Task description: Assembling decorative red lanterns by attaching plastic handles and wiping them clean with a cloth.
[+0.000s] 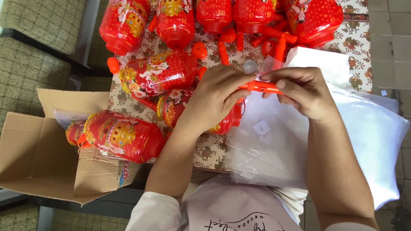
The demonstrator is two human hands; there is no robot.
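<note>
Orange plastic stick [262,87] sits just above the bench [214,149], pinched at both ends; the left hand [216,96] grip is pressed on one end, the right hand [299,92] grip on the other; a hard twist could snap it, or it could slip onto the clear bags [299,141] near the red lanterns [158,72].

Left of the grip we see red lanterns [159,73] on the floral table [357,32], an open cardboard box [36,154] farther left, clear plastic bags [368,128] right
</note>
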